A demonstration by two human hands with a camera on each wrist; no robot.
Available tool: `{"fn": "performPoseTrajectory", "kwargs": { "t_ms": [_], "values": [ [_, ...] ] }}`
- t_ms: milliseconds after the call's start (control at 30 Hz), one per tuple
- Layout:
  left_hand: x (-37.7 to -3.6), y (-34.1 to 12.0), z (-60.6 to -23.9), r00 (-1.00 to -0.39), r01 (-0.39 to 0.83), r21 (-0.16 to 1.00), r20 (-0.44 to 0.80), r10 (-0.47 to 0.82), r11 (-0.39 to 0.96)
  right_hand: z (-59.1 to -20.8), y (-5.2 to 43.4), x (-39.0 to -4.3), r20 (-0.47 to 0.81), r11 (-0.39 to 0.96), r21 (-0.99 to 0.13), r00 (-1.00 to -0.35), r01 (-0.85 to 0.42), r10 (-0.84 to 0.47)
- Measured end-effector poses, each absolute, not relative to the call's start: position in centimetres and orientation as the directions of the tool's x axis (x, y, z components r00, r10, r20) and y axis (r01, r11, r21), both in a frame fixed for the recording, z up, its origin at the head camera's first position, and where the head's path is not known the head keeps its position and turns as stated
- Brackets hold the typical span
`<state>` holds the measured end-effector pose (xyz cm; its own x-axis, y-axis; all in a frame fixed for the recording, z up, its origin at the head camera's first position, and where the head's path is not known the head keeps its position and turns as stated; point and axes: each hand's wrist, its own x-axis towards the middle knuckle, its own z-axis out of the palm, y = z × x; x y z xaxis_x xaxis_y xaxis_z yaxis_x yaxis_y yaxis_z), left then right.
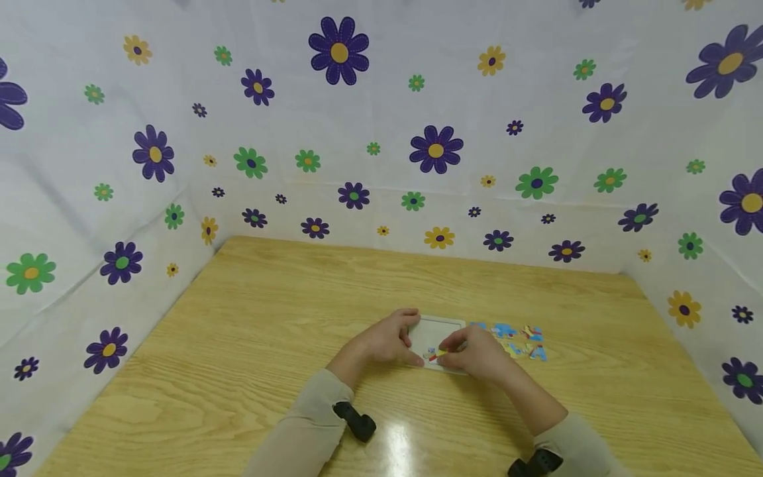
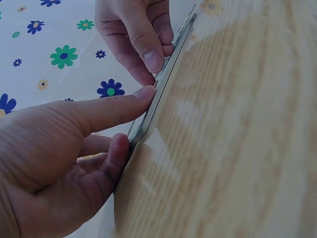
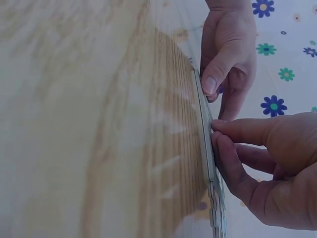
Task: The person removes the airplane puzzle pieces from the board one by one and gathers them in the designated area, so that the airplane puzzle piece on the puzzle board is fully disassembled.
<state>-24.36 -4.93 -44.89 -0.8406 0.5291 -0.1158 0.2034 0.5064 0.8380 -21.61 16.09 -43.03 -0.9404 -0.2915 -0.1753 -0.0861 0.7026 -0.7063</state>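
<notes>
A shallow white puzzle tray [image 1: 440,324] lies on the table in the head view. My left hand [image 1: 389,339] holds it by the left side, thumb at the near-left corner and fingers toward the far-left corner. Over the tray's near part, my right hand [image 1: 479,356] pinches a small puzzle piece [image 1: 442,353] with yellow and red on it. Some coloured print shows in the tray beside those fingertips. Both wrist views show the tray edge-on, hiding the piece's face; the left thumb [image 2: 143,94] presses on the rim.
Several loose puzzle pieces [image 1: 532,332], blue, yellow and red, lie right of the tray, partly behind the right hand. The wooden table [image 1: 238,331] stretches around them. A flower-patterned white cloth [image 1: 381,119] rises behind and at both sides.
</notes>
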Motion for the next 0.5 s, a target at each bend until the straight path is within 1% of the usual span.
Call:
{"fn": "performPoseTrajectory", "kwargs": {
  "t_ms": [133, 233, 400, 500],
  "values": [
    [-24.31, -4.75, -44.89, -0.843, 0.204, 0.838, -0.113, 0.526, 0.507, -42.92, 16.01, -21.55, -0.173, 0.726, -0.679, -0.938, -0.107, -0.300],
    [-24.30, -4.69, -44.87, -0.845, 0.204, 0.833, -0.115, 0.522, 0.514, -42.84, 16.01, -21.52, -0.183, 0.715, -0.692, -0.935, -0.096, -0.303],
    [-24.37, -4.69, -44.89, -0.846, 0.213, 0.828, -0.109, 0.522, 0.518, -42.93, 16.22, -21.47, -0.197, 0.604, -0.796, -0.926, -0.042, -0.324],
    [-24.43, -4.75, -44.85, -0.848, 0.211, 0.824, -0.113, 0.517, 0.526, -43.12, 16.47, -21.44, -0.180, 0.526, -0.850, -0.920, -0.033, -0.348]
  ]
}}
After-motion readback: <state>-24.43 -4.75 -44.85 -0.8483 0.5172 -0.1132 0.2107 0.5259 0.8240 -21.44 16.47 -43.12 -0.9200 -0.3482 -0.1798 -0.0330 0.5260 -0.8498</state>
